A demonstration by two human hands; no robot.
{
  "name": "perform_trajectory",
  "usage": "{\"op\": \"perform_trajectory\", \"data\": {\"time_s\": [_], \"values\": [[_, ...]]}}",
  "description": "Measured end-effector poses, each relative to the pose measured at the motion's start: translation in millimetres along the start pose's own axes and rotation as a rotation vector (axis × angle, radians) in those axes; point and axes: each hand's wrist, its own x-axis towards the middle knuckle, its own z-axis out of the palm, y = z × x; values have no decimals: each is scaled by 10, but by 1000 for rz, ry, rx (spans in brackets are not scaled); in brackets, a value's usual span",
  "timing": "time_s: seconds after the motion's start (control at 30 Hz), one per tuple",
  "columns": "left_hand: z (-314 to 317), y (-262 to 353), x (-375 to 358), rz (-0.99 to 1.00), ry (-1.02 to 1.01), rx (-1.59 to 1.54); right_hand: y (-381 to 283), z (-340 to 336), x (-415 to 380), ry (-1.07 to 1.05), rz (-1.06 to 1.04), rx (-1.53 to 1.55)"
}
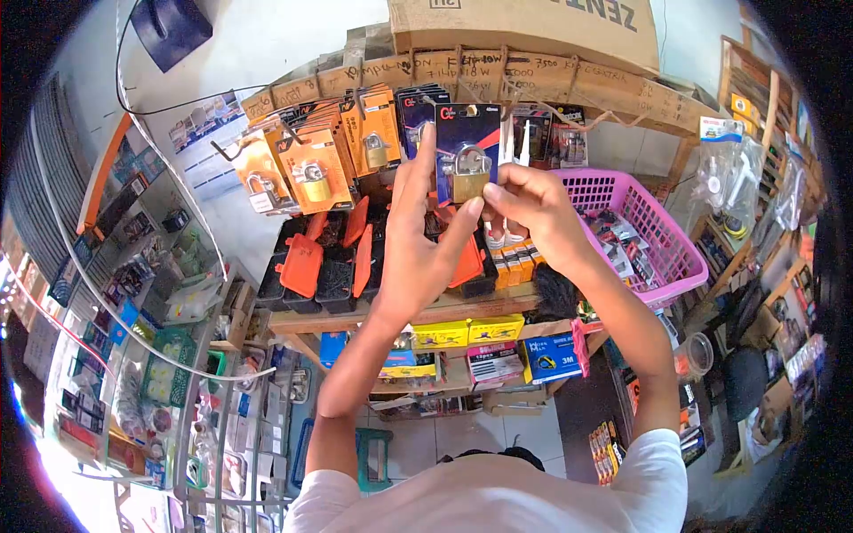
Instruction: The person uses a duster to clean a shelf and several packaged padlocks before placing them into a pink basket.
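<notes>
A brass padlock (471,185) with a silver shackle is mounted on a dark blue and red card (466,124), upright in front of me at the hanging display. My right hand (538,213) is closed at the padlock's lower right corner, thumb and fingertips pinching it. Along the card's left edge, my left hand (416,244) has its index finger stretched upward. Its thumb is spread apart, with the tip just below the padlock. More padlocks on orange cards (313,178) hang to the left. Whether the blue card is still on a hook cannot be made out.
Below the cards stand black bins with orange lids (302,265). A pink basket (640,195) of small packets sits at right. Boxes fill the shelf underneath, including a blue box (555,355). A glass showcase (191,355) is on the left, and a cardboard box (533,31) is above.
</notes>
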Motion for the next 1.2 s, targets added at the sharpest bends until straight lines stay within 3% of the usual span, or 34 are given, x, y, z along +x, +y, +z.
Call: {"op": "perform_trajectory", "data": {"time_s": [0.27, 0.47, 0.53, 0.6, 0.93, 1.0, 1.2], "values": [[-20, -37, 0, 4, -62, 10, -17, 0, 24, 41, 73, 18], [-33, -65, -78, 30, 0, 32, 19, 3, 20, 1, 85, 167], [-75, -51, -115, -45, -54, 68, -2, 31, -8, 25, 79, 162], [-101, -29, -115, 51, -104, 179, -47, 76, -39, 47, 41, 161], [-63, -129, -134, -104, -37, 6, 159, 115, 85, 49, 64, 170], [-72, -196, -146, -298, -37, 49, 244, 139, 176, 97, 131, 137], [-13, -366, -160, -225, -77, 280, 506, -19, 740, 135, 88, -27]]}}
